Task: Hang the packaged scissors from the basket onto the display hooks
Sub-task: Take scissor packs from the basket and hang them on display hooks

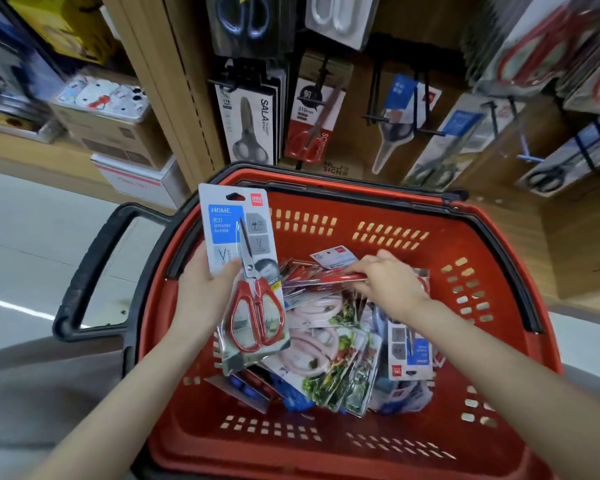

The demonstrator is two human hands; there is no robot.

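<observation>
The left hand (pixel 201 296) grips a pack of red scissors (pixel 246 271) upright above the red basket (pixel 326 445); the right hand (pixel 388 282) pinches another red pack (pixel 340 277) on the pile inside.

Red basket (pixel 430 216), black rim; red-handled scissors (pixel 255 313); pink-handled scissors (pixel 312 362).

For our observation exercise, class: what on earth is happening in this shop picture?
A person looks down into a red basket full of packaged scissors. The left grip, a bare hand, holds one pack of red-handled scissors above the rim, not yet hung. The right grip is down in the heap, pinching another red pack. Display hooks behind the basket already carry other scissors.
</observation>
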